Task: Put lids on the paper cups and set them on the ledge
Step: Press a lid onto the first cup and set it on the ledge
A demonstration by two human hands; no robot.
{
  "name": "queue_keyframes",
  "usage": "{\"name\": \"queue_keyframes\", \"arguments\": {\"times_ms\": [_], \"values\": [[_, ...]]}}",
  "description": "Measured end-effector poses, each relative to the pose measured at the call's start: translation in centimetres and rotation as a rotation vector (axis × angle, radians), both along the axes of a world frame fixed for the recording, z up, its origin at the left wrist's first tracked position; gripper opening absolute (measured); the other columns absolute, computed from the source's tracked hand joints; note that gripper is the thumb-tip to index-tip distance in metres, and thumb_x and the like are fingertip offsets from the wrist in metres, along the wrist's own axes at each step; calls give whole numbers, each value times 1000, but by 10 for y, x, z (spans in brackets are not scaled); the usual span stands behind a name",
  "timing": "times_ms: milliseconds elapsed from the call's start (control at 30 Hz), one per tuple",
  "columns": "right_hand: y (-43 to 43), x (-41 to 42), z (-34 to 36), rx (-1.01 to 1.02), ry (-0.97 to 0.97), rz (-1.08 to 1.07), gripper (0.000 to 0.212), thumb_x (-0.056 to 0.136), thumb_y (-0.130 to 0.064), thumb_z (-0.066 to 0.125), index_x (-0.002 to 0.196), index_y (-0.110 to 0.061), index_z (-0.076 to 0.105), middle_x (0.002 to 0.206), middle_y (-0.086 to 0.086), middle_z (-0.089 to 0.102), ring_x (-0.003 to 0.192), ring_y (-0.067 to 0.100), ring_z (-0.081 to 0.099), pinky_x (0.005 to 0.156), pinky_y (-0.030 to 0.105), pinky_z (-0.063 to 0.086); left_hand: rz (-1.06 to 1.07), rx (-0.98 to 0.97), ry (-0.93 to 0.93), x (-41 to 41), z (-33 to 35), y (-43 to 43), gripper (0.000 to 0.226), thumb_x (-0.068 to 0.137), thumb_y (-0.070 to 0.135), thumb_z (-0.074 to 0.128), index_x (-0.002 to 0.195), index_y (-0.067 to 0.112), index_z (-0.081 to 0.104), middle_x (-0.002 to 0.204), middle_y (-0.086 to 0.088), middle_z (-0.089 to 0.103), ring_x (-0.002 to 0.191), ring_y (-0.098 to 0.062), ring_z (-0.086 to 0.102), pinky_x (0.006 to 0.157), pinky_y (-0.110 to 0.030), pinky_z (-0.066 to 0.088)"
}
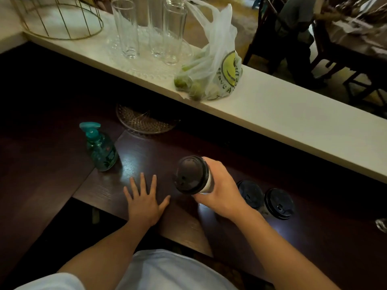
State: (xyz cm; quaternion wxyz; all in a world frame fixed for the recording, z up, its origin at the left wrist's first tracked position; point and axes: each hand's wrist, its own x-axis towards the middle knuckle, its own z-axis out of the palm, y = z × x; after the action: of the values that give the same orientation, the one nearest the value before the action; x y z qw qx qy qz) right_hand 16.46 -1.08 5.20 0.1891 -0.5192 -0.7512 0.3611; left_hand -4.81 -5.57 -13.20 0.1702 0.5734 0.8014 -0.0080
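My right hand (219, 191) grips a white paper cup (208, 183) that carries a black lid (189, 174), held tilted above the dark wooden counter (146, 151). My left hand (144, 199) lies flat on the counter with its fingers spread, holding nothing. To the right of my right hand stand two more cups with black lids (250, 193) (279, 203) on the counter. The white ledge (293, 120) runs diagonally behind the counter.
On the ledge sit a plastic bag of green fruit (211, 76), tall clear glasses (125, 28) on a glass tray, and a gold wire basket (62, 19). A teal pump bottle (99, 147) and a round glass plate (144, 122) rest on the counter. A seated person (297, 34) is beyond the ledge.
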Motion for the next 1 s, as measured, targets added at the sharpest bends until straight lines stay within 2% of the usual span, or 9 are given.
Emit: {"name": "queue_keyframes", "arguments": {"times_ms": [100, 167, 300, 367, 433, 567, 633, 733, 1000], "values": [[7, -7, 13, 163, -200, 92, 85, 66, -31, 81, 142, -38, 42, 130, -6, 47, 118, 19, 51, 99, 43, 50, -9, 26, 2, 0, -4, -1, 99, 78, 84, 12, 160, 28, 15, 167, -18, 7, 151, -50, -1, 118, -68, 6], [15, -11, 22, 332, -384, 139, 84, 65, -31, 79, 142, -34, 45, 127, 1, 48, 113, 25, 50, 103, 45, 46, -6, 42, 8, -1, -6, -1, 97, 80, 83, 16, 159, 27, 19, 167, -18, 10, 151, -50, 2, 118, -68, 7], [29, -26, 42, 601, -735, 203, 84, 62, -23, 81, 140, -26, 51, 124, 15, 52, 117, 38, 50, 120, 58, 23, -2, 40, 12, 0, -8, -2, 96, 80, 84, 13, 160, 30, 13, 168, -16, 4, 152, -48, -4, 119, -66, 3], [30, -38, 56, 591, -944, 255, 81, 73, -21, 76, 145, -24, 41, 135, 19, 44, 128, 42, 41, 123, 61, 8, 1, 47, 4, -1, -9, -2, 96, 80, 84, 11, 160, 32, 9, 169, -14, 0, 152, -47, -8, 120, -65, 0], [34, -49, 64, 570, -1114, 282, 74, 83, -21, 69, 149, -20, 34, 144, 22, 34, 136, 45, 31, 124, 62, -1, 8, 49, 0, -1, -9, -2, 96, 79, 85, 10, 160, 33, 9, 169, -14, -1, 152, -46, -9, 120, -64, 0], [47, -65, 58, 635, -1369, 314, 50, 97, -24, 50, 145, -11, 41, 145, 26, 36, 140, 48, 28, 123, 63, 1, 2, 27, -6, -1, -7, -1, 98, 78, 85, 7, 160, 32, 5, 168, -14, -6, 151, -47, -12, 119, -65, 0], [49, -69, 45, 626, -1501, 336, 51, 98, -24, 52, 146, -8, 42, 146, 27, 39, 140, 49, 28, 120, 66, 3, -7, 10, -4, -1, -6, -1, 99, 77, 84, 3, 160, 31, -1, 168, -14, -11, 151, -46, -15, 119, -65, -2], [49, -72, 22, 573, -1618, 354, 63, 90, -21, 70, 146, -8, 43, 145, 26, 43, 138, 51, 28, 115, 71, 5, -5, 8, -12, -1, -4, 0, 100, 75, 85, 1, 159, 31, -3, 167, -14, -13, 151, -46, -17, 119, -64, -3], [48, -58, 11, 573, -1659, 350, 67, 87, -20, 73, 145, -6, 42, 143, 27, 43, 135, 52, 28, 114, 71, 8, 1, 12, -27, -2, -7, 1, 99, 76, 85, 5, 160, 31, 0, 168, -14, -10, 151, -46, -16, 119, -65, -3]]}}
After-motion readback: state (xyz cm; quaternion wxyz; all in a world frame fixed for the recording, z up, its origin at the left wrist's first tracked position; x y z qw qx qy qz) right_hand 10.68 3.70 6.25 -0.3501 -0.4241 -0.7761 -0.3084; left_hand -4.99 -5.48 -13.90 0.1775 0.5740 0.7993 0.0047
